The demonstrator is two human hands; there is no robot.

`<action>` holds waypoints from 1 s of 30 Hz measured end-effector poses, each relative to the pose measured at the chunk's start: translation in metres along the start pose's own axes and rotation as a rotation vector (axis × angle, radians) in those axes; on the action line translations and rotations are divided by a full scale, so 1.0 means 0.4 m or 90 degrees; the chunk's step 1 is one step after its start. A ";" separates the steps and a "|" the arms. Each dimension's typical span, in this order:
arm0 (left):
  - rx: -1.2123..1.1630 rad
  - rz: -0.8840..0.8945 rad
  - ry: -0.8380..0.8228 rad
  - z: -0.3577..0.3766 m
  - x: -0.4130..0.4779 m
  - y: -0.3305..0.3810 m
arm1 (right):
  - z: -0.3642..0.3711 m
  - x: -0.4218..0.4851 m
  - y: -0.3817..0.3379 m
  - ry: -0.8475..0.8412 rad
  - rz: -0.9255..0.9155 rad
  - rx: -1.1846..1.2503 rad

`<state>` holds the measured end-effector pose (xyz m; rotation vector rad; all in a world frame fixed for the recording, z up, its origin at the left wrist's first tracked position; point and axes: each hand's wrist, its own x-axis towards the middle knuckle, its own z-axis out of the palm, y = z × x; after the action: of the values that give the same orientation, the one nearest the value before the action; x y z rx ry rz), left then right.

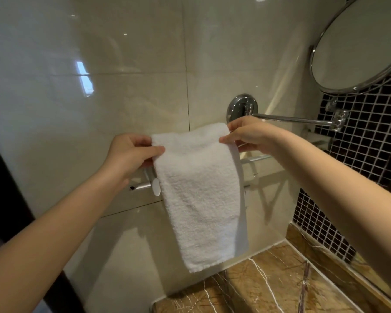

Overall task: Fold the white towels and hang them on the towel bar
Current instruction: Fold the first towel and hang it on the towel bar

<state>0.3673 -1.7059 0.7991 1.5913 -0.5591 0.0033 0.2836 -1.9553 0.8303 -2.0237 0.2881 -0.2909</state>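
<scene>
Two grips holding one white towel at the towel bar

Both grips (a person's bare hands) are reaching forward at about the same height. The left grip [131, 152] is pinching the top left corner of the folded white towel [199, 195] between thumb and curled fingers. The right grip [251, 136] is pinching the top right corner in the same way.

The towel is hanging down long and narrow in front of the chrome towel bar [141, 186], which is showing on either side of the cloth. Whether the top fold is resting on the bar is hidden by the towel. Its lower edge is hanging above the brown marble desk [269, 288], against the cream wall tiles [99, 109].

Up to the right, a round mirror [357, 46] is sitting on a chrome swing arm [291, 119], beside a dark mosaic wall [359, 136].
</scene>
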 end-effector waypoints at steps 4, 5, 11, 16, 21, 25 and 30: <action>0.004 -0.033 -0.002 -0.009 0.000 -0.017 | 0.018 -0.004 0.031 -0.027 0.055 0.016; 0.007 -0.041 0.000 -0.010 0.001 -0.020 | 0.023 -0.003 0.034 -0.031 0.065 0.015; 0.022 -0.043 0.007 -0.003 0.003 -0.015 | 0.027 -0.007 0.031 -0.035 0.063 0.002; -0.006 0.016 0.026 0.007 0.015 0.050 | -0.018 -0.012 -0.032 0.003 0.002 -0.001; -0.038 0.103 0.046 0.009 0.047 0.166 | -0.076 -0.001 -0.135 0.027 -0.078 0.060; -0.038 0.180 0.033 0.004 0.071 0.259 | -0.127 0.004 -0.216 0.069 -0.144 0.033; -0.024 0.234 0.054 -0.008 0.103 0.368 | -0.168 0.005 -0.298 0.082 -0.221 0.074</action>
<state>0.3529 -1.7164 0.9511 1.4265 -0.7729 0.3322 0.2726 -1.9590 0.9666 -1.9376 -0.0050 -0.6410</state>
